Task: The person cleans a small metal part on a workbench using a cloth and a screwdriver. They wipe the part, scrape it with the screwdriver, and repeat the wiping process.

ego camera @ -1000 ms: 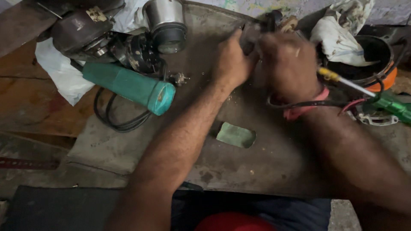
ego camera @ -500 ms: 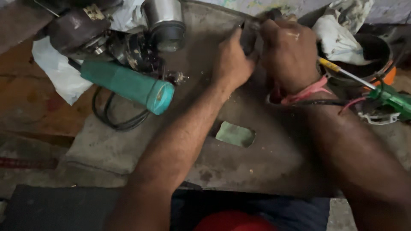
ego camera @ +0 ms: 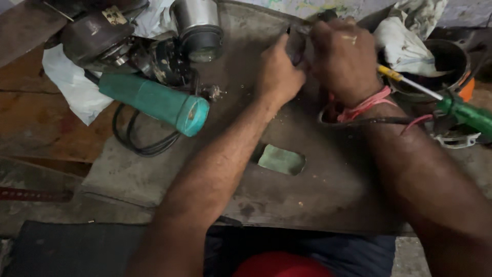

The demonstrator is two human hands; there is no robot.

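Both my hands meet at the far middle of a worn grey work mat [ego camera: 328, 195]. My left hand [ego camera: 279, 72] and my right hand [ego camera: 344, 57] are closed together around a small dark metal part [ego camera: 297, 43], which they mostly hide. A pink thread band [ego camera: 365, 105] circles my right wrist. A black cable [ego camera: 389, 121] runs under that wrist toward the right.
A green-bodied power tool [ego camera: 154, 100] with a black cord [ego camera: 138, 146] lies at the left, beside dark motor parts [ego camera: 97, 36] and a metal cylinder [ego camera: 197, 23]. A green-handled screwdriver [ego camera: 451, 105] and a dark bowl [ego camera: 441, 64] with a white rag [ego camera: 405, 43] sit right. A small green plate [ego camera: 281, 160] lies mid-mat.
The view has shifted slightly, so the hands sit a little higher in the picture. Both hands stay closed on the small part, with only small movements of the fingers.
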